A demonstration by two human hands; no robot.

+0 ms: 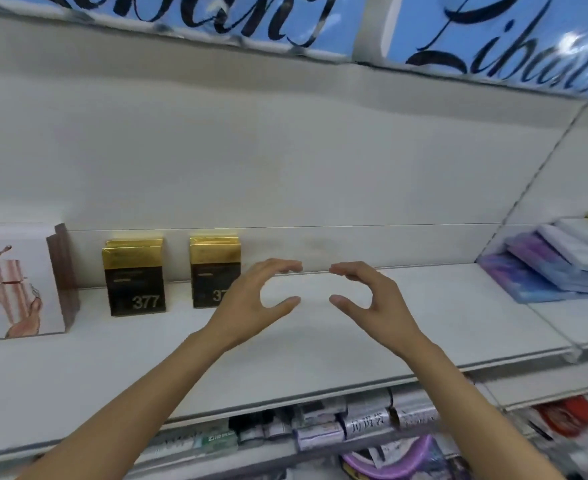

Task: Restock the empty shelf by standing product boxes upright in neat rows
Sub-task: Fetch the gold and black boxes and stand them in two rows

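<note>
We see two short rows of product boxes standing upright at the back of the white shelf (320,344): the left row of boxes (134,277) and the right row of boxes (214,270), each gold on top and black below, two or three deep. The front box of the left row reads "377"; on the right row the number is partly covered by our left hand (251,299). That hand and our right hand (372,296) hover over the bare shelf just right of the right row, fingers and thumbs curved into open C shapes facing each other, holding nothing and not touching. Left of the left row stands a white display card (15,282) with a brown edge. Far right of the boxes lies a stack of purple and white packets (559,261). Above runs a blue sign (493,36) in black script, unreadable. Below the shelf, blurred goods (354,424) fill a lower shelf.
</note>
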